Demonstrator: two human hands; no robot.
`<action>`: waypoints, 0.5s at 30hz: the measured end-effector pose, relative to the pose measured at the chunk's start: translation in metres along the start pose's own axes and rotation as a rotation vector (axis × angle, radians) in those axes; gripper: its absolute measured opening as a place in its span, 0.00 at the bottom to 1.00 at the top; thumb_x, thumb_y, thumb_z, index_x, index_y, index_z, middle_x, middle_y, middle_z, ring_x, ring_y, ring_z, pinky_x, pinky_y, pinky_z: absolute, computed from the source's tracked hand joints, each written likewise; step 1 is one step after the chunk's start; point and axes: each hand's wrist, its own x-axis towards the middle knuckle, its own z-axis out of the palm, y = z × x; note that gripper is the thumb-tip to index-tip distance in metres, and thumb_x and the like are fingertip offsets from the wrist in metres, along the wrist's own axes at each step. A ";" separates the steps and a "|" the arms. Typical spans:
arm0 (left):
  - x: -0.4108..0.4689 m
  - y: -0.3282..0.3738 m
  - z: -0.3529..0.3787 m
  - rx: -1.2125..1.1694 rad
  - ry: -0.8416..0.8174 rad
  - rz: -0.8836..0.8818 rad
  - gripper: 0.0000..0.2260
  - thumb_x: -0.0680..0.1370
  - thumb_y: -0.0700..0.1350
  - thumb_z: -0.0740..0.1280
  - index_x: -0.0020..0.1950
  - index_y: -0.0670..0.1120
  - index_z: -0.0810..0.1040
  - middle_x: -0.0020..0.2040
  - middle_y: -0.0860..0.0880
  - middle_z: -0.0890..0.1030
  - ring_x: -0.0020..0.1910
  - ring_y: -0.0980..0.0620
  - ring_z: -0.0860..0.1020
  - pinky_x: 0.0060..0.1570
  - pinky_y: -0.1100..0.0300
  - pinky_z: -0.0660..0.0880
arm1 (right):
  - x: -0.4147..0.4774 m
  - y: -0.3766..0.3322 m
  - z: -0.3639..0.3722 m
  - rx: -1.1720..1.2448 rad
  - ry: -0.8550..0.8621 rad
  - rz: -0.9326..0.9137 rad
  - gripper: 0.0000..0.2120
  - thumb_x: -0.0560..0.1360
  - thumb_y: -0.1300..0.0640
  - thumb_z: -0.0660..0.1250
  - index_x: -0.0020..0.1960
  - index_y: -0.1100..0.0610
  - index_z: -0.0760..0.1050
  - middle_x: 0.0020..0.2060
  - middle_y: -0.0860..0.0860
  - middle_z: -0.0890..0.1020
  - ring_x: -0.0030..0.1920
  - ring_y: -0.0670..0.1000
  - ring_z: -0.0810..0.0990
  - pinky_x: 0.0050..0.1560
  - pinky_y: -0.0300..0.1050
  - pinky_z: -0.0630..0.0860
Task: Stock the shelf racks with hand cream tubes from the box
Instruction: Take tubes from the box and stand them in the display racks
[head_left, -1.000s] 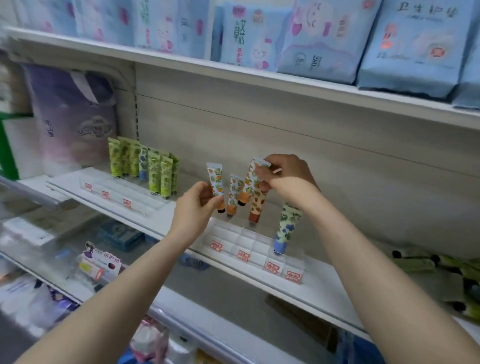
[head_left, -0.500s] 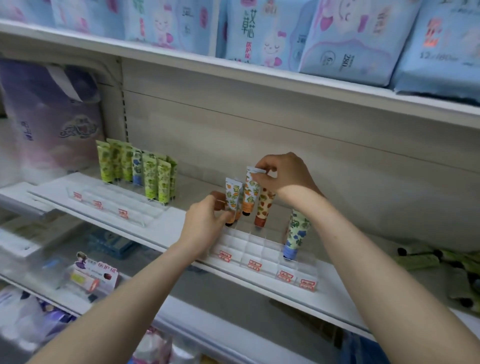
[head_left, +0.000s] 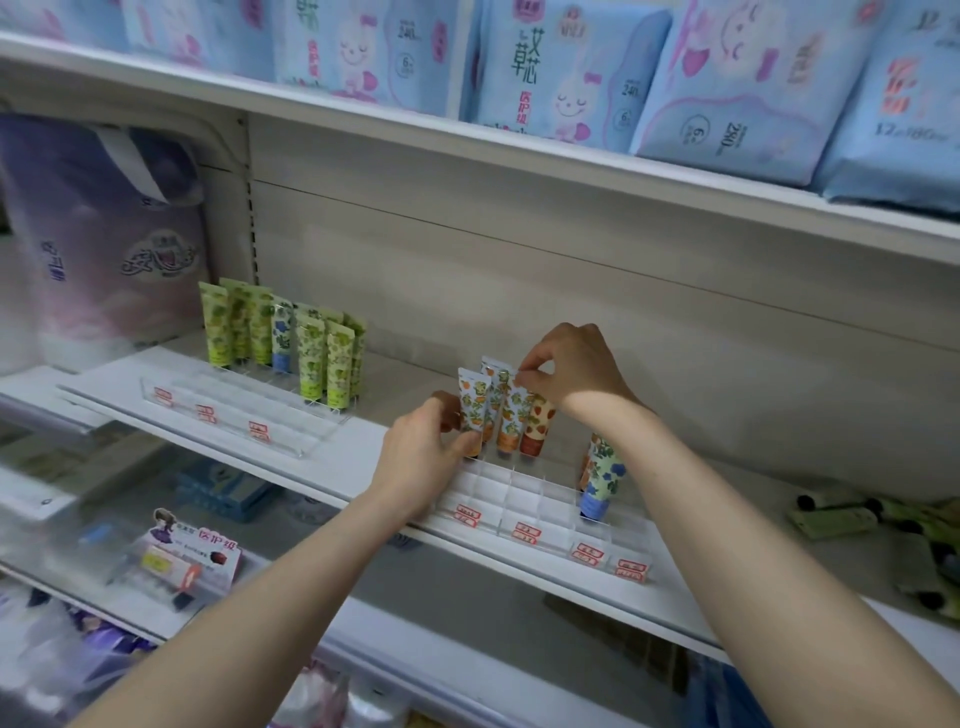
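Observation:
A clear divided rack with red price tags sits on the white shelf. My left hand pinches the lower end of an orange-patterned hand cream tube at the rack's back left. My right hand grips the top edges of a few upright tubes beside it, orange and strawberry-patterned. A blue-flowered tube stands alone further right in the rack. The box is out of sight.
A second clear rack to the left holds several green tubes. Loose green tubes lie on the shelf at far right. Blue packs line the shelf above; a purple bag stands left.
Both hands lowered the tubes toward the rack's back row. My left hand's tube came down beside the ones held by my right hand. The camera moved closer.

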 end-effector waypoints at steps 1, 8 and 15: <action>0.000 0.000 0.000 0.000 0.000 0.003 0.14 0.74 0.51 0.71 0.57 0.50 0.76 0.51 0.52 0.83 0.53 0.51 0.80 0.51 0.56 0.75 | 0.000 0.000 0.000 0.003 -0.004 0.005 0.06 0.75 0.52 0.71 0.48 0.53 0.85 0.50 0.50 0.80 0.58 0.55 0.69 0.50 0.43 0.64; 0.003 0.000 0.000 0.007 -0.005 -0.003 0.14 0.74 0.53 0.71 0.56 0.50 0.76 0.50 0.53 0.83 0.52 0.50 0.79 0.50 0.55 0.76 | -0.002 -0.003 -0.002 0.005 -0.015 0.023 0.07 0.75 0.52 0.71 0.48 0.53 0.85 0.49 0.49 0.82 0.58 0.55 0.70 0.49 0.44 0.65; 0.003 -0.001 -0.003 -0.004 -0.015 -0.002 0.15 0.73 0.53 0.72 0.56 0.51 0.76 0.50 0.54 0.82 0.51 0.53 0.79 0.51 0.56 0.76 | -0.003 -0.006 -0.004 -0.010 -0.036 0.039 0.09 0.75 0.50 0.70 0.52 0.52 0.83 0.53 0.49 0.81 0.60 0.55 0.70 0.50 0.43 0.64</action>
